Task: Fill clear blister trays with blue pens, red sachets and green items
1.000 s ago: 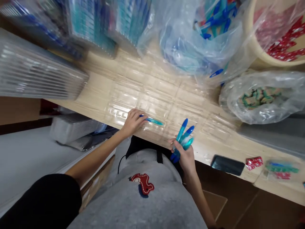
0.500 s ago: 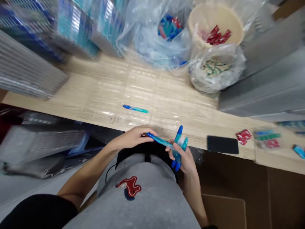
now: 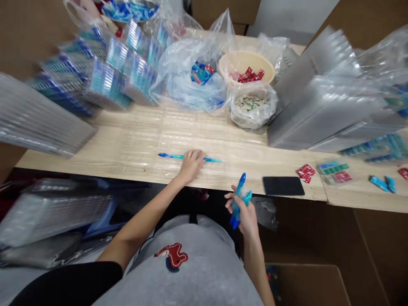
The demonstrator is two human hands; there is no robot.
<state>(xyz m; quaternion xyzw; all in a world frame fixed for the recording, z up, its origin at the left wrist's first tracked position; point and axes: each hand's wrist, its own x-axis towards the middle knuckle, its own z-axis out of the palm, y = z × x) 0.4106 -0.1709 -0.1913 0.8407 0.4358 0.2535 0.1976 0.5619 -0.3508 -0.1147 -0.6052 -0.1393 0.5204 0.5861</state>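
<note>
A long pale wood-grain tabletop (image 3: 280,163) runs across the view. At its right stands a tall grey-looking stack of clear plastic trays (image 3: 331,108), and at its left end leans a ribbed clear plastic stack (image 3: 38,117). Behind that left stack crowd rows of clear packs with blue and turquoise contents (image 3: 106,85). Thin transparent compartmented trays (image 3: 175,134) lie flat over the middle, hard to make out against the wood. At the back sits a crumpled clear plastic bag of blue pieces (image 3: 194,97); beside it are a round cream plastic tub (image 3: 232,64) holding red patterned packets and, in front of the tub, a smaller clear bag of beige-and-green pieces (image 3: 251,119).

The right hand (image 3: 247,212), just off the front edge, has its grip clamped on a bunch of slender blue-and-turquoise pens (image 3: 237,208). The left hand (image 3: 191,165) is palm down over the flat trays; whether its grip is pinched together cannot be told. A black rectangular phone (image 3: 283,186) lies near the right hand, by the edge. Two single pens lie nearly in line: the left pen (image 3: 170,156) and the right pen (image 3: 213,160) both run under the left hand's fingers. Small red white-patterned packets (image 3: 306,173) lie just beyond the phone.
</note>
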